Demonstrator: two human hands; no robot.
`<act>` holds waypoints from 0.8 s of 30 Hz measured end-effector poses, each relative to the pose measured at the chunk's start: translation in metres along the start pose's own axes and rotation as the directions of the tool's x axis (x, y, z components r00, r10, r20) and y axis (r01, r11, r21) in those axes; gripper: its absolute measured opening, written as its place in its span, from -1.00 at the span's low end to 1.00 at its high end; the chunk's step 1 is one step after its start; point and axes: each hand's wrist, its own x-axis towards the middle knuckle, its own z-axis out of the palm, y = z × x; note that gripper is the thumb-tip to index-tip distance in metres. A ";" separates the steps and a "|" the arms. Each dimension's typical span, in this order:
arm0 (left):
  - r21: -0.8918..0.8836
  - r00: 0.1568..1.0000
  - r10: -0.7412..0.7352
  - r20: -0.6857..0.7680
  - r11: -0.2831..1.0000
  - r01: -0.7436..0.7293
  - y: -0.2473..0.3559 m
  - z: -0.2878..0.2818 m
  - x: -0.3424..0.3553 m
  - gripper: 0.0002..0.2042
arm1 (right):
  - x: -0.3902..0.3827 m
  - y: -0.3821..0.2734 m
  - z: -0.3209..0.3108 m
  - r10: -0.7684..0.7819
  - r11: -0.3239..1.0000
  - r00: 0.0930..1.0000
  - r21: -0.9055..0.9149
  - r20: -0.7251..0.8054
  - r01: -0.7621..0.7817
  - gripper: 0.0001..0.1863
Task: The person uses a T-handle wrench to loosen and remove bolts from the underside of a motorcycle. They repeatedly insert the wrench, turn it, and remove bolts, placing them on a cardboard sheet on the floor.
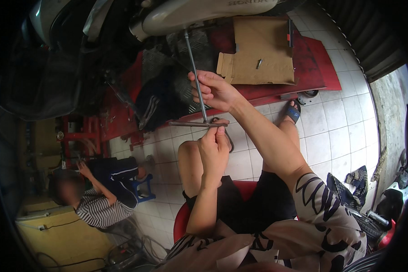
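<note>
A long steel T-handle wrench [192, 56] runs from the underside of a pale motorcycle casing [204, 17] toward me, its far end up against the shadowed area below that casing. Curled around the middle of its shaft is my right hand [215, 90]. My left hand [214, 147] is closed on the right end of the crossbar, thumb on the bar. The socket end's exact fit is too dark to make out. To the right, a small metal bolt-like piece [259, 63] lies on a flattened piece of cardboard [276, 54].
The cardboard rests on a red work platform [317, 63] with dark textured plate. A person in a striped shirt [106, 211] sits on a blue stool [145, 189] at the left. Patterned cloth [358, 183] lies on the white tiles at right. I sit on a red seat [181, 222].
</note>
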 end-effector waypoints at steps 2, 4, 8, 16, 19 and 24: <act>-0.082 0.999 -0.020 0.025 0.996 0.022 0.010 0.003 0.002 -0.79 | -0.005 -0.004 -0.001 0.076 0.997 0.992 -0.031 0.104 -0.073 -0.76; -0.130 0.999 -0.031 0.024 0.991 0.034 0.013 0.004 0.001 -0.79 | -0.009 -0.005 -0.001 0.190 0.979 0.949 -0.121 0.250 -0.164 -0.74; -0.134 0.994 0.038 0.107 0.991 -0.024 0.020 0.001 -0.003 -0.79 | -0.009 -0.004 -0.010 0.179 0.978 0.955 -0.146 0.238 -0.147 -0.72; -0.211 0.983 -0.030 -0.181 0.977 -0.009 0.032 -0.009 -0.021 -0.43 | -0.009 -0.008 -0.004 0.056 0.998 0.982 0.014 0.178 -0.060 -0.72; -0.178 0.996 0.070 0.055 0.982 -0.059 0.008 0.009 -0.026 -0.41 | -0.007 -0.002 -0.004 0.062 0.998 0.987 -0.004 0.145 -0.062 -0.72; -0.270 0.979 0.182 -0.097 0.941 -0.202 0.046 0.011 -0.016 -0.31 | -0.007 0.000 -0.004 0.060 0.994 0.994 -0.093 0.093 -0.051 -0.72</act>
